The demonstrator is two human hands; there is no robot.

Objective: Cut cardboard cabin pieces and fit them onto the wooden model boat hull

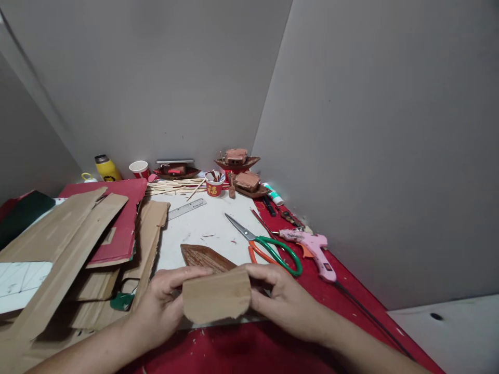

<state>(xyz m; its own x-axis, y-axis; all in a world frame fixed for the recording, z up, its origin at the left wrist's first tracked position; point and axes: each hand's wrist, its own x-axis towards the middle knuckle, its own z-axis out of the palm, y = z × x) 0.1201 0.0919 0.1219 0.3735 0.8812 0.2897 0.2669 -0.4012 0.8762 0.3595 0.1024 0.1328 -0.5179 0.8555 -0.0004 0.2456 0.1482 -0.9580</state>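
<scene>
Between my two hands is a small tan cardboard piece (217,297) with rounded lower corners. My left hand (166,296) pinches its left edge, the thumb at the side and the fingers along the top. On the opposite edge, my right hand (275,291) grips it the same way. Just behind the piece lies a brown pointed boat hull (205,255), partly hidden by the cardboard and my fingers. Scissors (268,246) with green and orange handles rest beyond my right hand, blades pointing away.
Cardboard sheets (78,223) and a red board (120,228) pile up at left. A pink glue gun (312,244) lies right, its cord trailing forward. Farther back are a ruler (187,209), wooden sticks (171,187), a paper cup (214,186), model boats (237,160) and a yellow bottle (107,167).
</scene>
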